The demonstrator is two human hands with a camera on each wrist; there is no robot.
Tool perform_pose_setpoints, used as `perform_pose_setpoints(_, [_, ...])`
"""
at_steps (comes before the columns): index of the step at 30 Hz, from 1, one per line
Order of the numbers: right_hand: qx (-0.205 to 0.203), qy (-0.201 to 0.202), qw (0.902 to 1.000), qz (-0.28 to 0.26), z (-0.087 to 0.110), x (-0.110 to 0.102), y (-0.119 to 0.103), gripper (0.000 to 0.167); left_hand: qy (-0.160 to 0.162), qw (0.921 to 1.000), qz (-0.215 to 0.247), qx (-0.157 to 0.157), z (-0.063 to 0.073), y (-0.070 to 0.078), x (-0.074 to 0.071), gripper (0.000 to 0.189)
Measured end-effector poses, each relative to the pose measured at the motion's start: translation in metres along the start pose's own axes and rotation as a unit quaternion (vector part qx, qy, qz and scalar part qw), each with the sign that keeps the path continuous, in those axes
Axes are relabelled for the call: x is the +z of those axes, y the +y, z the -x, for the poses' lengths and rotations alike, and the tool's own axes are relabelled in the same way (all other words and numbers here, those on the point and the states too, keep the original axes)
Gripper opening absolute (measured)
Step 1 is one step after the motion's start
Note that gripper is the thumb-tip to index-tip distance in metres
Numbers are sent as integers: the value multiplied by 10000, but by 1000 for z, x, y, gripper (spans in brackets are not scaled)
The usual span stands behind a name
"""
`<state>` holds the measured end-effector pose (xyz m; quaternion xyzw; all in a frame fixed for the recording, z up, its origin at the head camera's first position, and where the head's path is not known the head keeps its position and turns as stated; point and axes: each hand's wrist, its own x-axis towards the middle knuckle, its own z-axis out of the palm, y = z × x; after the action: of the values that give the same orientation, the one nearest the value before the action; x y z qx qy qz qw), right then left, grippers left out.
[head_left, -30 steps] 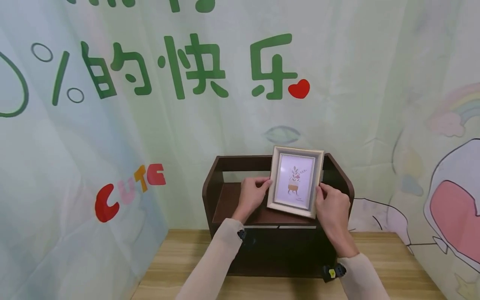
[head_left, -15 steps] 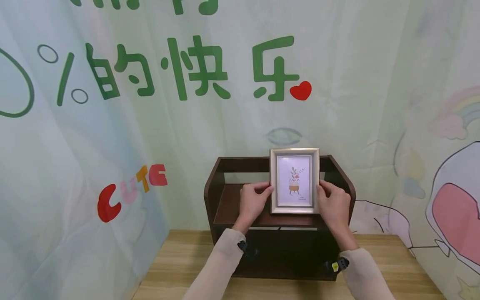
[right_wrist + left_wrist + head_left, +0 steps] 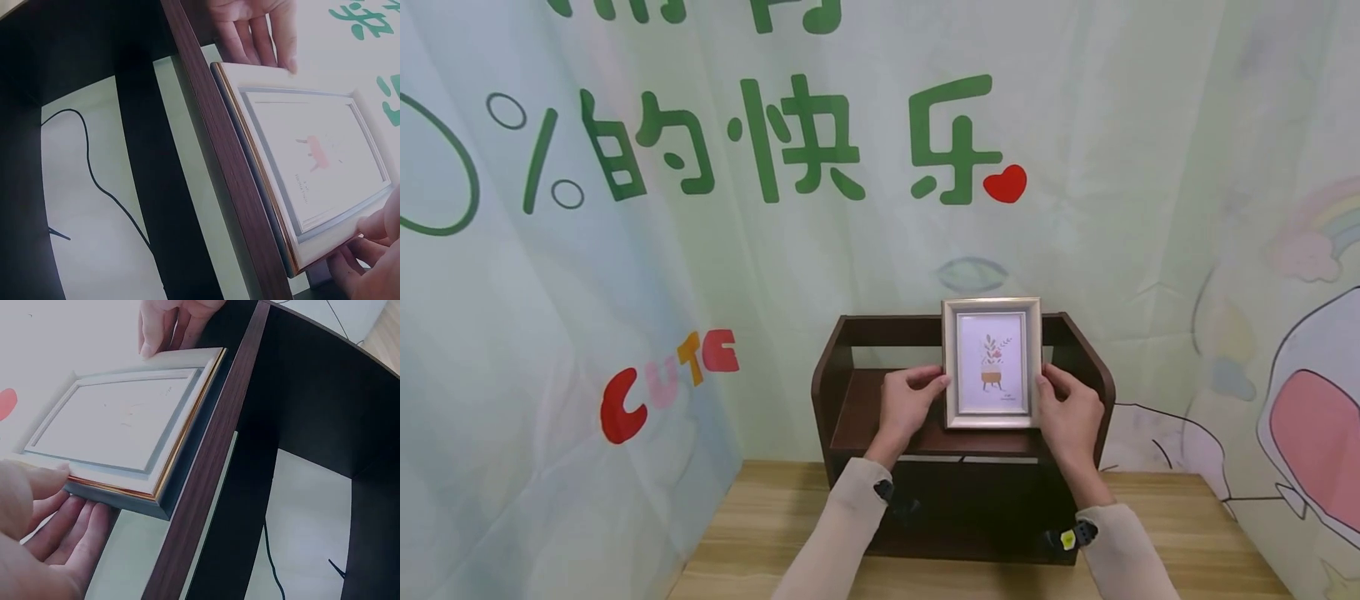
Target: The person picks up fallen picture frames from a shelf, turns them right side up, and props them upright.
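A picture frame (image 3: 992, 421) with a pale gold border stands upright at the front of the dark brown shelf's upper board (image 3: 868, 421). Its picture (image 3: 992, 354) of a potted plant faces me. My left hand (image 3: 906, 408) pinches the left side between thumb and fingers. On the opposite side, my right hand (image 3: 1071, 417) does the same. In the left wrist view, the left thumb lies on the front of the border while the left fingers (image 3: 78, 537) reach beneath. The right wrist view has the frame's bottom edge (image 3: 259, 181) right along the board's front edge.
The shelf's raised side panels (image 3: 1088, 354) flank the upper board, and a back rail (image 3: 891, 331) runs behind it. A thin black cable (image 3: 100, 184) shows through the lower opening. Under the shelf is a wood-grain table (image 3: 760, 517); a printed curtain (image 3: 790, 258) hangs behind.
One second ago the picture frame leaned to one side; it has turned level, its lower right corner rising. Both hands have kept hold of it. Since half a second ago little differs.
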<state>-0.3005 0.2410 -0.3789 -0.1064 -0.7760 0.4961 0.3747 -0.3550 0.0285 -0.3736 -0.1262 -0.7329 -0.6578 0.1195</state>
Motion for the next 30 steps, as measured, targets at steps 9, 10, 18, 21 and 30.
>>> perform_pose_setpoints(9, [-120,22,9999,108,3,2,-2,32,-35,10000,-78,-9,-4,-1,-4,24])
perform_pose_setpoints(10, [-138,-37,9998,128,5,1,-4,33,-29,9998,-214,42,-3,0,-5,24])
perform_pose_setpoints(18, [-1085,-439,9921,460,35,-33,-32,50,-349,9854,-1518,683,14,27,-28,29])
perform_pose_setpoints(21, [-1521,-251,9867,517,40,-53,-37,56,-594,9704,-1964,1277,19,47,-41,31])
perform_pose_setpoints(30, [-2017,-126,9738,1047,23,-114,-20,66,-126,8490,-4134,3288,40,82,-98,41])
